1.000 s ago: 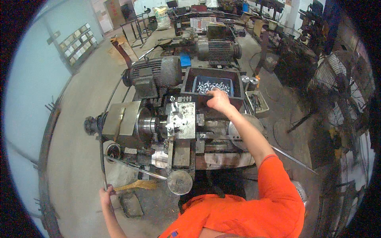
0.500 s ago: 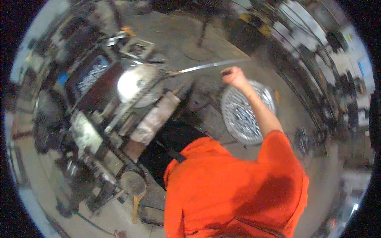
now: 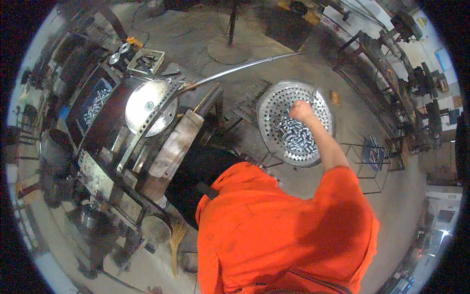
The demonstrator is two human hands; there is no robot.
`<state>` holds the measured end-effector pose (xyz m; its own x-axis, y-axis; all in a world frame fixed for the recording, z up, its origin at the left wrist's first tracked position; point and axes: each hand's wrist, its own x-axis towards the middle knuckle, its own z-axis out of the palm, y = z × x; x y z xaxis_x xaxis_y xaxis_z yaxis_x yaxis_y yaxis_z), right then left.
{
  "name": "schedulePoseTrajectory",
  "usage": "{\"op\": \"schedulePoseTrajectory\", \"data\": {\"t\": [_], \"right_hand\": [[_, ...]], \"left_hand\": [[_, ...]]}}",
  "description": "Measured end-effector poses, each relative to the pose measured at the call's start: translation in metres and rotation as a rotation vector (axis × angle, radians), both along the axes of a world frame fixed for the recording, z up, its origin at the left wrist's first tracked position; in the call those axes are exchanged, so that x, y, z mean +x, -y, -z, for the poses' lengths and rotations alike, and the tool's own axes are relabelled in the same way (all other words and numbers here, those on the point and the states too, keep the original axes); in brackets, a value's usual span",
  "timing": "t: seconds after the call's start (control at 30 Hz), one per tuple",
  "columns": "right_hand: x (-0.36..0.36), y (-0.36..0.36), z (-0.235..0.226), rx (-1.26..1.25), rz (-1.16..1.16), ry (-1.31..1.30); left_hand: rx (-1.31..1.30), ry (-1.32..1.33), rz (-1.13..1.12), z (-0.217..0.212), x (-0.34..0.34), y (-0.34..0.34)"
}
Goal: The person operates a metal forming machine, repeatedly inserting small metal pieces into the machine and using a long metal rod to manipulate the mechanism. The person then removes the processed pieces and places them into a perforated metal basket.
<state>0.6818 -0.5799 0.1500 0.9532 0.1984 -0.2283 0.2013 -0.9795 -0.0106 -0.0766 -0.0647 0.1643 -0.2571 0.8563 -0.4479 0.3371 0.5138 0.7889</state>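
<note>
My right hand is over a round, perforated metal basin, its fingers curled closed. Whatever lies inside the fingers, if anything, is hidden. Just below the hand, a heap of short, shiny metal cylinders rests in the basin. My left hand does not show; only the orange left sleeve runs down to the lower edge.
On the left stands a workbench with a bright round metal disc, a perforated bar and a tray of metal pieces. A long metal rod extends beyond the basin. A straw brush is at lower left.
My right hand has moved from beyond the basin's far left rim to over its inside. The view has shifted and become sharper.
</note>
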Motion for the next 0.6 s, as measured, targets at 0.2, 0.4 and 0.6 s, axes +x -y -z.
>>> {"op": "schedulePoseTrajectory", "data": {"t": [0.2, 0.4, 0.6], "right_hand": [[0.008, 0.003, 0.017, -0.269, -0.21, -0.083], [0.011, -0.005, 0.009, -0.352, -0.296, -0.282], [0.02, -0.029, -0.032, -0.164, -0.263, -0.083]], "left_hand": [[-0.002, 0.019, -0.01, -0.005, -0.018, -0.002], [-0.007, 0.06, -0.031, -0.002, -0.037, 0.001], [0.031, 0.075, 0.1, 0.002, -0.103, 0.028]]}}
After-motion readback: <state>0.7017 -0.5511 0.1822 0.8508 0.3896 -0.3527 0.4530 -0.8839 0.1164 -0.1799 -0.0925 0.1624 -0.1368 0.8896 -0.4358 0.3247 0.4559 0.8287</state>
